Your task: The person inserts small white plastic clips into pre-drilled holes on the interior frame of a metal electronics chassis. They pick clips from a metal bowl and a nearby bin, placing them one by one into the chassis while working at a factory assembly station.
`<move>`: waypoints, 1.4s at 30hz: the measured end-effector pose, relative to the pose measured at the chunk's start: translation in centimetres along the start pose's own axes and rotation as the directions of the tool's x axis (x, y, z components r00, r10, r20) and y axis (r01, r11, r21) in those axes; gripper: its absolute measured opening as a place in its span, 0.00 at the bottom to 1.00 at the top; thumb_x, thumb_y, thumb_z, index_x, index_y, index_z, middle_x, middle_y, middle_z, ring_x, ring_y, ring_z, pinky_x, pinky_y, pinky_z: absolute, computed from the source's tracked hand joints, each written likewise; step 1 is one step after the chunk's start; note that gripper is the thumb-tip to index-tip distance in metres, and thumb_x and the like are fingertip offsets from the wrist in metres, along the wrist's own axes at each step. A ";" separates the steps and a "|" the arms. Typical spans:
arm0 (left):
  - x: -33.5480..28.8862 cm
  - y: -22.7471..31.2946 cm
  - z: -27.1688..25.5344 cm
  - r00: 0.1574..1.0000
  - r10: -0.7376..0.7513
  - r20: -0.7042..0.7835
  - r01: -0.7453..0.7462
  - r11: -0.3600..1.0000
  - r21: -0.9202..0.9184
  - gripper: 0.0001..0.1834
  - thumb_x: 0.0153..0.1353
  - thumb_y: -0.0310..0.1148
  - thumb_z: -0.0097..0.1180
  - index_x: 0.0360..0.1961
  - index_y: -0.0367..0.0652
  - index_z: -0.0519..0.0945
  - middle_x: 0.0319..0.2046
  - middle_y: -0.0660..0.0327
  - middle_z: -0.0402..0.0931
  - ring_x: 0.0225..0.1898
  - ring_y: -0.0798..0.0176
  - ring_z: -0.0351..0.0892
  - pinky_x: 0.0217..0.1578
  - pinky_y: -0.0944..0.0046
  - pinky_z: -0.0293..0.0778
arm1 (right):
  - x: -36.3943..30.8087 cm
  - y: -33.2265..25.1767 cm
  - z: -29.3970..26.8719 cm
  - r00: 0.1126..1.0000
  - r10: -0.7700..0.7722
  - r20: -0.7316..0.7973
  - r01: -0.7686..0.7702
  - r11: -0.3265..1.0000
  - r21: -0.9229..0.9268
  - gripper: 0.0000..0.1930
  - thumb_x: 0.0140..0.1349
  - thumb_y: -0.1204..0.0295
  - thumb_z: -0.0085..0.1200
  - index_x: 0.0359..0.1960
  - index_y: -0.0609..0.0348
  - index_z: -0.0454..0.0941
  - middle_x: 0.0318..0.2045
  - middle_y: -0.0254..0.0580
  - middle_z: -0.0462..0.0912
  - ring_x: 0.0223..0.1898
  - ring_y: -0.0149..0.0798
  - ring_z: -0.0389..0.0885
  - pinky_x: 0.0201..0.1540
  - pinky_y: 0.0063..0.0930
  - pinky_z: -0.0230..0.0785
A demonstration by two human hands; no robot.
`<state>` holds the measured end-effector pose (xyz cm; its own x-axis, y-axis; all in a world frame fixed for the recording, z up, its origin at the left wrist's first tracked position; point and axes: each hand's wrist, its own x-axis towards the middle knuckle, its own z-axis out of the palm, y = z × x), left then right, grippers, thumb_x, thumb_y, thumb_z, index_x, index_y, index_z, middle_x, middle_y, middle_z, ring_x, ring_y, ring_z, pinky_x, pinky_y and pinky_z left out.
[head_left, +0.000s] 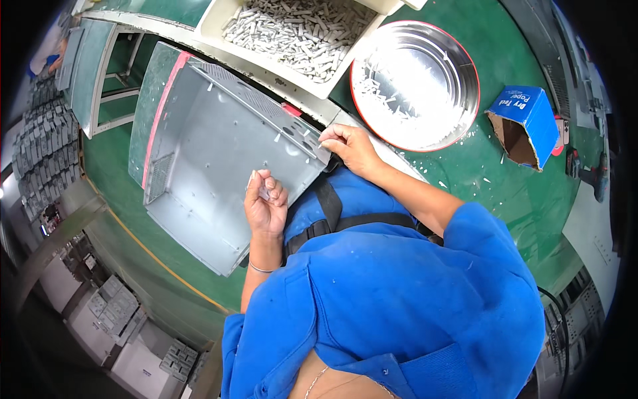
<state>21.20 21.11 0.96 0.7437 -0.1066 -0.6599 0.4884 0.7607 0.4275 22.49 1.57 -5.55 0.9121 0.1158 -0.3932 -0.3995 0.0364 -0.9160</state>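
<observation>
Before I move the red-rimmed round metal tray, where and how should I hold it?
Probably grip the tray by its raised red rim, from the right: the cream bin stands close at upper left. Keep the tray level; loose white pieces lie inside.

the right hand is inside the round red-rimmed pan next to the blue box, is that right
No: the head view shows the right hand at the edge of the gray metal case, outside the round red-rimmed pan. The pan is indeed next to the blue box.
</observation>
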 end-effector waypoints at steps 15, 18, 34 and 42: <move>0.0 0.0 0.5 0.999 -0.010 -0.044 0.011 0.999 0.036 0.11 0.58 0.33 0.40 0.29 0.36 0.70 0.16 0.61 0.67 0.15 0.70 0.61 0.12 0.74 0.56 | 0.5 0.3 -1.5 0.977 -0.125 0.174 0.145 0.984 -0.107 0.04 0.47 0.75 0.49 0.24 0.62 0.73 0.23 0.43 0.74 0.28 0.39 0.73 0.33 0.28 0.63; 0.1 0.0 0.5 0.999 -0.019 -0.035 0.020 0.999 0.026 0.11 0.58 0.33 0.39 0.29 0.36 0.70 0.16 0.62 0.67 0.15 0.70 0.61 0.12 0.74 0.56 | 0.8 0.3 -1.5 0.978 -0.114 0.174 0.142 0.977 -0.157 0.05 0.48 0.72 0.49 0.25 0.61 0.73 0.23 0.44 0.74 0.28 0.40 0.73 0.32 0.29 0.63; 0.2 -0.1 0.0 0.999 -0.031 0.007 0.031 0.999 0.024 0.11 0.58 0.34 0.40 0.30 0.37 0.70 0.17 0.62 0.68 0.15 0.71 0.62 0.13 0.74 0.57 | 1.4 -1.2 -1.3 0.962 0.119 0.244 -0.004 0.904 -0.428 0.15 0.54 0.59 0.44 0.23 0.59 0.73 0.19 0.45 0.73 0.25 0.44 0.72 0.29 0.34 0.62; 0.3 -0.1 -0.4 0.998 -0.026 0.055 0.027 1.000 -0.008 0.10 0.58 0.33 0.41 0.30 0.37 0.70 0.18 0.62 0.69 0.16 0.70 0.63 0.13 0.74 0.58 | 0.9 -0.2 -1.4 0.963 0.021 0.269 -0.005 0.998 -0.061 0.09 0.55 0.68 0.45 0.21 0.61 0.68 0.15 0.29 0.65 0.19 0.23 0.61 0.23 0.21 0.57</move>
<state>21.15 21.26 0.50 0.7548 -0.1620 -0.6357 0.5044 0.7628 0.4046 23.53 0.28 -5.80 0.8452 0.3793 -0.3766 -0.3974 -0.0253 -0.9173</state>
